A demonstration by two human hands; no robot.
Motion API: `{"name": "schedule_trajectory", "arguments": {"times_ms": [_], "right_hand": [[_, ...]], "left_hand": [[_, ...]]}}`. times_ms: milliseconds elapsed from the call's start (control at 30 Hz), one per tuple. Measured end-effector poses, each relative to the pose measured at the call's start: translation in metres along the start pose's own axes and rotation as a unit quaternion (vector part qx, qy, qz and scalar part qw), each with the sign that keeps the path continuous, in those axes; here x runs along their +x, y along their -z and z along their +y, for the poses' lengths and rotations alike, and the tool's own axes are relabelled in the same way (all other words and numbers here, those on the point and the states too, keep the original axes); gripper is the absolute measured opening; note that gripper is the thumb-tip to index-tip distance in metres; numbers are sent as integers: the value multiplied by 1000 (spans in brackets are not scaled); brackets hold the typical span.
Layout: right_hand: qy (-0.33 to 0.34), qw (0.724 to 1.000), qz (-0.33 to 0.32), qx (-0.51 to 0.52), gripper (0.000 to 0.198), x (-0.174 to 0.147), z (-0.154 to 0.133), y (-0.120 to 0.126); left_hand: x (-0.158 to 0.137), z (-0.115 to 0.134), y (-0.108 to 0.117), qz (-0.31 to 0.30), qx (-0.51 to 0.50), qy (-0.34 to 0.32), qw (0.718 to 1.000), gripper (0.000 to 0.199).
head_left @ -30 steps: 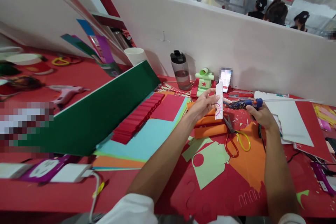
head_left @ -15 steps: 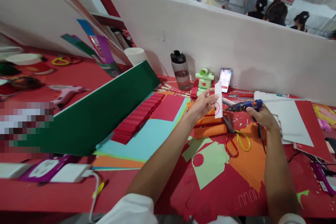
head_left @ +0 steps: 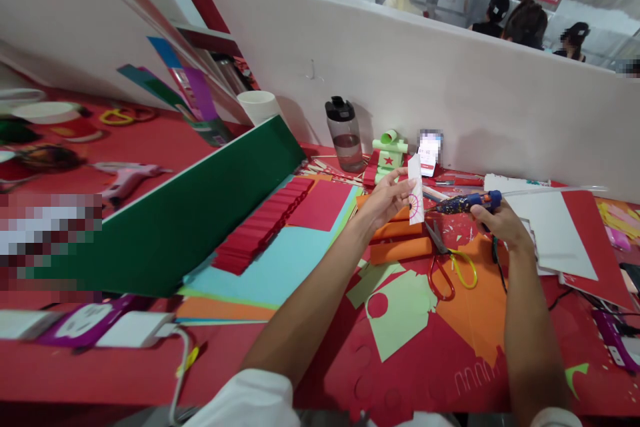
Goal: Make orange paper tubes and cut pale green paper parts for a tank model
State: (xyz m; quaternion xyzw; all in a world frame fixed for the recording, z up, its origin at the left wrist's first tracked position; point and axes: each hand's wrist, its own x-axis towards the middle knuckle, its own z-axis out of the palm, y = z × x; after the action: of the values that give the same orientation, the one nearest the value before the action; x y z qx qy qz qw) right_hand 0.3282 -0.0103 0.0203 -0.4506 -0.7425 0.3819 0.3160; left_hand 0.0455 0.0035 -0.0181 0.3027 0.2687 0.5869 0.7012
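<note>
My left hand (head_left: 385, 205) pinches a white paper strip (head_left: 416, 211) with a pink wheel-like drawing on it, held upright above the table. In my right hand (head_left: 503, 221) is a dark blue glue gun (head_left: 457, 204), a clear glue stick poking out of its back. Its nozzle points left, close to the strip's lower part; whether it touches, I cannot tell. Below the hands lie scissors (head_left: 443, 251) with a red and a yellow handle loop. Rolled orange paper tubes (head_left: 400, 251) lie under my left hand, beside cut pale green paper (head_left: 400, 327).
A green board (head_left: 190, 227) leans at the left beside folded red paper (head_left: 260, 230). Behind stand a water bottle (head_left: 345, 137), a pale green paper model (head_left: 390, 159) and a phone (head_left: 429, 159). White boards (head_left: 550, 233) lie right. A white partition (head_left: 400, 73) closes the back.
Hardly anything differs. My right hand and the glue gun have shifted very slightly; both hands keep their hold.
</note>
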Motion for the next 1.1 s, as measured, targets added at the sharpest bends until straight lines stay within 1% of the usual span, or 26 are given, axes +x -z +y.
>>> {"name": "schedule_trajectory", "arguments": {"times_ms": [133,300,433,567,800,900,1000,1100], "right_hand": [[13,1000,-2,14,46,-1,-3,0],[4,1000,-14,3,42,-3,-4,0],[-10,1000,-10,-11,41,-3,-2,0],[-3,1000,-4,-18,42,-1,-1,0],[11,999,23,25,46,-1,-1,0],[-10,1000,2,21,48,-3,1,3],[-30,998,-28,47,51,-7,6,7],[-50,994,-13,100,55,-10,11,8]], "left_hand": [[1,0,0,2,-4,-2,1000,61],[1,-2,1,2,3,-5,1000,59],[2,-3,3,-3,6,-8,1000,61],[3,-4,3,-8,6,-11,1000,63],[2,-3,2,-9,-5,-9,1000,61],[2,-3,1,1,-10,-12,1000,60],[3,-4,0,16,-19,-23,999,62],[4,-2,0,34,-21,-36,999,61]]}}
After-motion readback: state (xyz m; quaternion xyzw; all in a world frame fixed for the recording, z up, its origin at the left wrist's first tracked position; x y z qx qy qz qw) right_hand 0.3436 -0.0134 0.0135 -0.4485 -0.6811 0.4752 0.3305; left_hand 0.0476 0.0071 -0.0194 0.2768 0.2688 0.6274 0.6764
